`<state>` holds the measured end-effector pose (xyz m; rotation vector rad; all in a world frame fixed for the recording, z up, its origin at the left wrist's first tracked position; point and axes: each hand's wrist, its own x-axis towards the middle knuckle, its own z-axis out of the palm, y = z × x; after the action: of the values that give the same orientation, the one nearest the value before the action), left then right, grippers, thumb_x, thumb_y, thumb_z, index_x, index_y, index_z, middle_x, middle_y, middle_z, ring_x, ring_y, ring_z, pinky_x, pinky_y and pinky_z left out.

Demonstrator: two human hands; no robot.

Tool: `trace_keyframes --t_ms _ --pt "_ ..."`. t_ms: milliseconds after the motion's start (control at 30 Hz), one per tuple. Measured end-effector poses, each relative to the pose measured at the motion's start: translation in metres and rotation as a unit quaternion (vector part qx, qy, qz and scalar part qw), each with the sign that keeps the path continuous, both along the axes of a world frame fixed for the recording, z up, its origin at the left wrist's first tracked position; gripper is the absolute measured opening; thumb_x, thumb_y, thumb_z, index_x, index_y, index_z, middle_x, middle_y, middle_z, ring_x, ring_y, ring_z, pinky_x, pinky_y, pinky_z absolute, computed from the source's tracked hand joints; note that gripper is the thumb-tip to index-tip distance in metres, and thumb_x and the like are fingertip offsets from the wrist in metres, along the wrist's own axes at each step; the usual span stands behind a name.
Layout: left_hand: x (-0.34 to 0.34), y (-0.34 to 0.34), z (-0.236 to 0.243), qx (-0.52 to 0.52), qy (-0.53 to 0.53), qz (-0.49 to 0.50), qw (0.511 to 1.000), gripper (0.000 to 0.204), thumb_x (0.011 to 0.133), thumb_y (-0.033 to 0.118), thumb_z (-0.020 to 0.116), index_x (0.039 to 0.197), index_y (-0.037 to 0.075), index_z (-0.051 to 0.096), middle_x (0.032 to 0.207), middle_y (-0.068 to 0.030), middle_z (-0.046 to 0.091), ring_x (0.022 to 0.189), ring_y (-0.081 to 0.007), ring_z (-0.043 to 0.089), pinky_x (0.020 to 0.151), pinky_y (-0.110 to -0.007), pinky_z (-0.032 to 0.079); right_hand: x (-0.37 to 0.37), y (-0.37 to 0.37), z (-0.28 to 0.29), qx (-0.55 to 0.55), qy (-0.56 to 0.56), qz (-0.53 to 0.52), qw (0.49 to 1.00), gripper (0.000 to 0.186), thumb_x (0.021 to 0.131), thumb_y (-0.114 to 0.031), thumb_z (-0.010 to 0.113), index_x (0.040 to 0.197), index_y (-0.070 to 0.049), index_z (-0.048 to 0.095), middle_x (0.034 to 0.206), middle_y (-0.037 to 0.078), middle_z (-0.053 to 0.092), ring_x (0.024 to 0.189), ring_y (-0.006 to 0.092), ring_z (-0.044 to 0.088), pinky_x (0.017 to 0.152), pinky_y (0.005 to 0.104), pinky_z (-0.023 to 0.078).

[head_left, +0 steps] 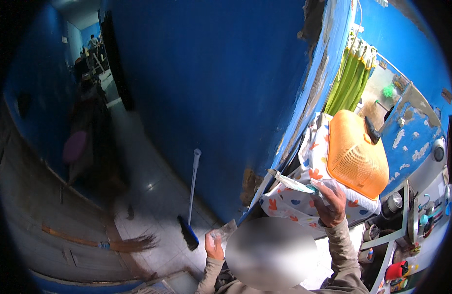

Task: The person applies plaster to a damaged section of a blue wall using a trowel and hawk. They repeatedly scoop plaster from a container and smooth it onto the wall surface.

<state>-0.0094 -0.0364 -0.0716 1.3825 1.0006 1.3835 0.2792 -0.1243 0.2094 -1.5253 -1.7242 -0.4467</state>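
My right hand [332, 202] is closed around a long, flat, white tool [290, 183] with a bit of teal by my fingers. Its tip points left, close to the chipped edge of the blue wall [206, 98]; whether they touch I cannot tell. Lower and to the left, my left hand [214, 248] grips a thin greyish flat piece [227, 229], held up near the foot of that wall. Between my forearms a smeared oval hides what lies there.
An orange ribbed basket [358, 154] lies on a patterned cloth [280, 202] at right, before a green curtain [351, 78]. A blue-headed broom [190, 230] leans on the wall; a straw broom [128, 243] lies left. Pots [393, 202] and kitchen things crowd the far right.
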Motion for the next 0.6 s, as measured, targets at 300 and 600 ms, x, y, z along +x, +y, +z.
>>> trace_keyframes --t_ms 300,600 --pt "-0.004 0.003 -0.001 -0.004 0.030 -0.010 0.999 0.017 0.093 0.011 0.055 0.104 -0.002 0.057 0.094 -0.0151 0.061 0.087 -0.0265 0.058 0.082 -0.036 0.046 0.008 0.006 0.099 0.122 -0.097 -0.015 0.988 0.041 0.077 0.007 0.065 0.118 0.002 0.062 0.105 0.019 0.067 0.092 0.0314 0.067 0.080 0.0362 0.052" --pt "-0.007 0.007 -0.007 -0.003 0.046 -0.005 0.999 0.022 0.094 0.018 0.054 0.100 -0.002 0.056 0.088 -0.0161 0.059 0.082 -0.0281 0.056 0.077 -0.038 0.046 0.024 0.009 0.209 0.110 -0.098 -0.076 0.986 0.047 0.092 -0.017 0.064 0.136 -0.004 0.054 0.129 0.013 0.061 0.109 0.0204 0.061 0.094 0.0340 0.048"
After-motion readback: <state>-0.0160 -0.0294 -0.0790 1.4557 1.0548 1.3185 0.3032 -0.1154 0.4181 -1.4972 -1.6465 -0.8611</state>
